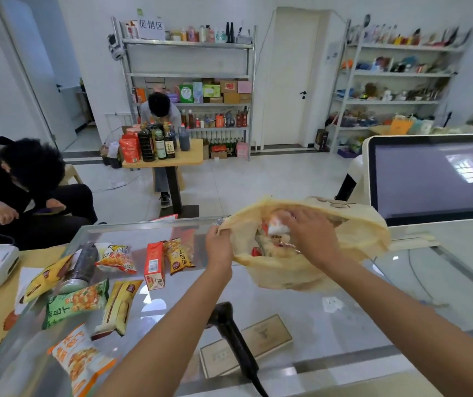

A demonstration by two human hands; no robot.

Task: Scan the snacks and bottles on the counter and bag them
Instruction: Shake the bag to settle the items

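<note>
Yellow plastic bag (309, 270) — its rim pinched in the left hand (218, 239) to hold the mouth wide while the right hand (308, 224) presses a white packet (277, 226) in, grip clasped over it. Unbagged snacks (117, 257) and a dark bottle (82, 265) lie along the table's (344, 310) left edge — scanner (231, 330) near the front.

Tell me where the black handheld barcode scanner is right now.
The black handheld barcode scanner lies on the glass counter at bottom centre of the head view, between the person's forearms, below the yellow plastic bag.

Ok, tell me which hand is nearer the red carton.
Left. The left hand pinches the bag rim just right of the red carton; the right hand is farther right, inside the bag's mouth.
</note>
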